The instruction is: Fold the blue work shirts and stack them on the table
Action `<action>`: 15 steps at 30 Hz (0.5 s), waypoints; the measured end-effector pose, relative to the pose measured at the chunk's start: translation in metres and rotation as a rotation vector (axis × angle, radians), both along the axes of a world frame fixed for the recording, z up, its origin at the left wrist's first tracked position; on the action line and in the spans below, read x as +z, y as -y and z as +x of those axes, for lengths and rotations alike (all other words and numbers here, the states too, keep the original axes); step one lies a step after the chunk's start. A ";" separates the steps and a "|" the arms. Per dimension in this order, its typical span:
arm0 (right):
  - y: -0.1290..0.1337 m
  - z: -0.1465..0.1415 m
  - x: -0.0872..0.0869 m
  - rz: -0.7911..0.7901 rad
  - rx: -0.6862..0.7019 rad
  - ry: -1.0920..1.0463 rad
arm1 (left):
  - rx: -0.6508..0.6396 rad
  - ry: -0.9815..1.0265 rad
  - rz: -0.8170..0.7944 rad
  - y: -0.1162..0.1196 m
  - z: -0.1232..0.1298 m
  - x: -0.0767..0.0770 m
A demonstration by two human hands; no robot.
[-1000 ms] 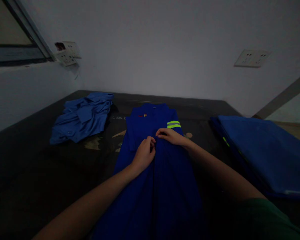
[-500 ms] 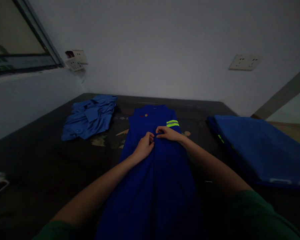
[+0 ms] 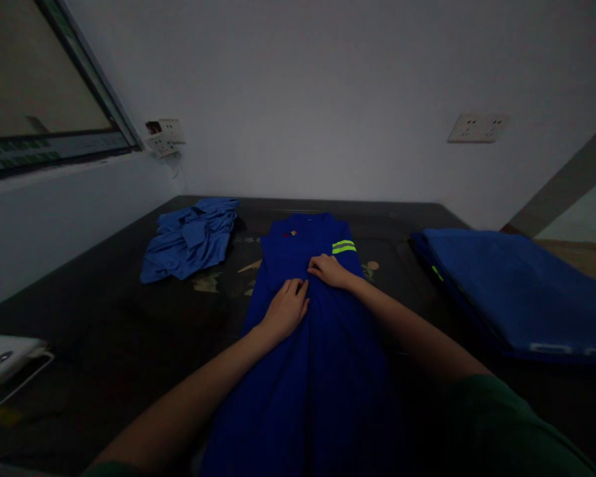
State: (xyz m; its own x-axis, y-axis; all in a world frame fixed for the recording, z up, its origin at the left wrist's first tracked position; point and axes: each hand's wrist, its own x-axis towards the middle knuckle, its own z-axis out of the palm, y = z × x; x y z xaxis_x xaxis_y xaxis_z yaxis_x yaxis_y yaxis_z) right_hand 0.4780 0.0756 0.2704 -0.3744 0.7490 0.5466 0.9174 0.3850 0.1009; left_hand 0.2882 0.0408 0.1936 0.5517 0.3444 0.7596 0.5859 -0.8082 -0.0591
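A dark blue garment (image 3: 283, 364) lies lengthwise in front of me, its collar at the far end and a yellow-green striped band on its right side. My left hand (image 3: 289, 305) rests on its middle, fingers bent and pressed to the cloth near the centre line. Slightly farther away and to the right, my right hand (image 3: 328, 269) has its fingertips closed at the same centre line, pinching the cloth. The fold under the fingertips is too dark to make out.
A crumpled lighter blue garment (image 3: 193, 238) lies at the back left of the dark table (image 3: 104, 351). Folded blue clothing (image 3: 516, 285) is stacked on the right. A white device (image 3: 10, 358) with a cable sits at the left edge. Sockets (image 3: 477, 128) are on the wall.
My left hand has slid slightly nearer to me along the centre line, its fingers flatter. My right hand stays close to the same spot. The camera view has shifted a little.
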 end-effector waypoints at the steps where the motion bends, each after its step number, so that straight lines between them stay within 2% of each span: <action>1: 0.001 -0.001 -0.003 0.030 -0.006 -0.002 | 0.002 -0.007 0.024 -0.001 0.001 -0.001; 7: 0.009 -0.001 -0.010 0.103 0.026 -0.053 | 0.012 -0.062 0.115 -0.004 -0.001 -0.005; 11: 0.010 -0.002 -0.013 0.187 -0.079 -0.053 | 0.034 -0.059 0.091 0.000 0.001 0.007; 15: 0.002 -0.002 -0.018 0.266 -0.187 -0.087 | 0.051 -0.037 0.061 -0.001 0.016 0.021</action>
State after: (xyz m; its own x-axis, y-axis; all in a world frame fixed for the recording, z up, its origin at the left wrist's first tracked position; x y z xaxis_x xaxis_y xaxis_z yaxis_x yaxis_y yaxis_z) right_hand 0.4765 0.0739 0.2524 -0.1874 0.6272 0.7560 0.9793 0.1795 0.0938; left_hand 0.3039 0.0413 0.2143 0.5628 0.3264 0.7594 0.6228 -0.7715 -0.1299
